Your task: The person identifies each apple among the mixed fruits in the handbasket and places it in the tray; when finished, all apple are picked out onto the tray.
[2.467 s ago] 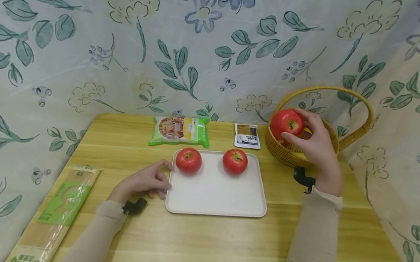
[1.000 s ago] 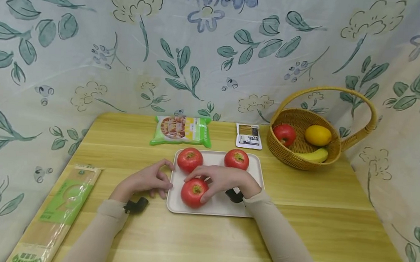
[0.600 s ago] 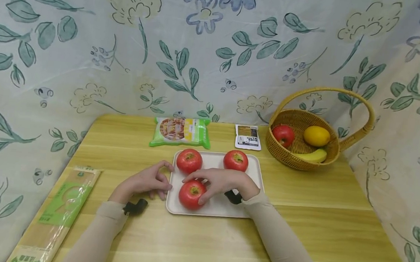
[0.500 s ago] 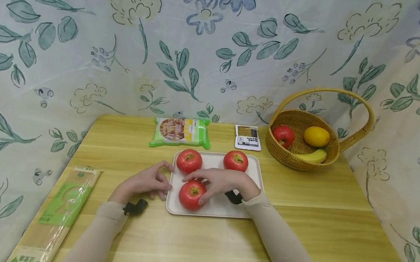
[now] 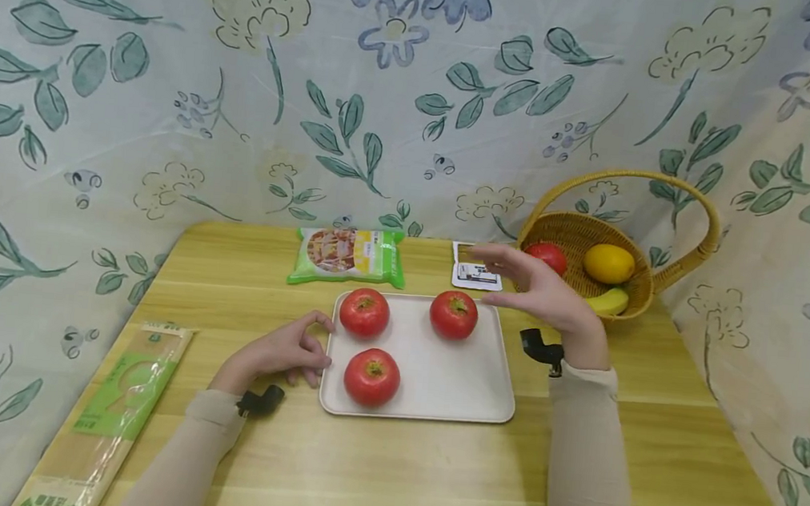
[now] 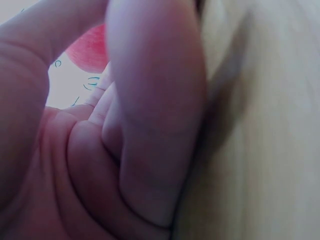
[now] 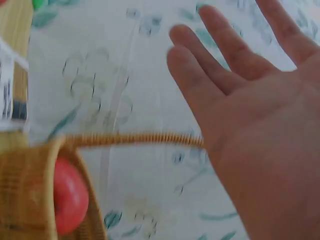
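A white tray [image 5: 448, 377] carries three red apples: one at the back left [image 5: 364, 312], one at the back right [image 5: 453, 315], and one at the front left [image 5: 372, 377]. My left hand [image 5: 286, 349] rests beside the tray's left rim, loosely bent fingertips touching it; in the left wrist view its fingers fill most of the picture. In the air right of the tray, my right hand [image 5: 546, 291] holds nothing, fingers extended and thumb apart. Close by, the wicker basket [image 5: 635, 301] holds a red apple [image 5: 548, 257], a lemon [image 5: 610, 264] and a banana [image 5: 609, 301], partly hidden by the hand.
Behind the tray lie a green-edged food packet [image 5: 348, 256] and a small white packet [image 5: 477, 275], partly covered by my right hand. A long pack of noodles [image 5: 125, 397] lies at the table's left edge. Floral cloth [image 5: 402, 124] hangs at the back and right.
My right hand carried an apple from the basket onto the tray's front left, let go, and has moved back up and right toward the basket. My left hand has stayed at the tray rim.
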Demonstrator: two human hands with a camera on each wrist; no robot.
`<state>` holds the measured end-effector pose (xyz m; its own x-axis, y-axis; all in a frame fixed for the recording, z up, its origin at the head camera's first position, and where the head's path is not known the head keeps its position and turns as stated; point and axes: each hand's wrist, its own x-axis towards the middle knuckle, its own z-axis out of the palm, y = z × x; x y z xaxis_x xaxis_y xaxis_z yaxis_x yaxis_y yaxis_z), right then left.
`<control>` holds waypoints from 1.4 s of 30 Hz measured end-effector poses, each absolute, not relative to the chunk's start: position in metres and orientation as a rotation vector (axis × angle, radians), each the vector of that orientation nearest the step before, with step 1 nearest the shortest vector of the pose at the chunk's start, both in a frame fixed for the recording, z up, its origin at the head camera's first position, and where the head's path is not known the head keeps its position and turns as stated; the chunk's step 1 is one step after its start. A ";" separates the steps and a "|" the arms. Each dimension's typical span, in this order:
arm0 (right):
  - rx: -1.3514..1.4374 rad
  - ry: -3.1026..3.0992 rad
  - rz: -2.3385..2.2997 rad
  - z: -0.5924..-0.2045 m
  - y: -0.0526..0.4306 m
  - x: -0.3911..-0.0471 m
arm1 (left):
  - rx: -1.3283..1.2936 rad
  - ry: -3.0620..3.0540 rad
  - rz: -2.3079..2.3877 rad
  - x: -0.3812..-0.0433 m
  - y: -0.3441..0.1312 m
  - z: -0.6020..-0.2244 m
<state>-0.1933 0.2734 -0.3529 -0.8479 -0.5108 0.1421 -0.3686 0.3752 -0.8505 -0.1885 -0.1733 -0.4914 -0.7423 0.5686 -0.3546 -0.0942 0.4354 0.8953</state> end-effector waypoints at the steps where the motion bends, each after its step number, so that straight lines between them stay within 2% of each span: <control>1: -0.771 2.519 -1.550 -0.354 0.286 -0.194 | 0.398 2.050 1.333 -0.189 -0.173 -0.492; 8: -0.270 2.714 -1.687 -0.366 0.353 -0.207 | 0.398 2.041 1.330 -0.190 -0.172 -0.495; 16: -0.015 2.648 -1.515 -0.402 0.388 -0.257 | 0.392 2.059 1.331 -0.191 -0.173 -0.491; 27: -0.033 2.638 -1.295 -0.417 0.389 -0.274 | 0.378 2.047 1.333 -0.191 -0.175 -0.492; 42: -0.062 2.662 -1.244 -0.422 0.393 -0.282 | 0.378 2.046 1.341 -0.189 -0.174 -0.489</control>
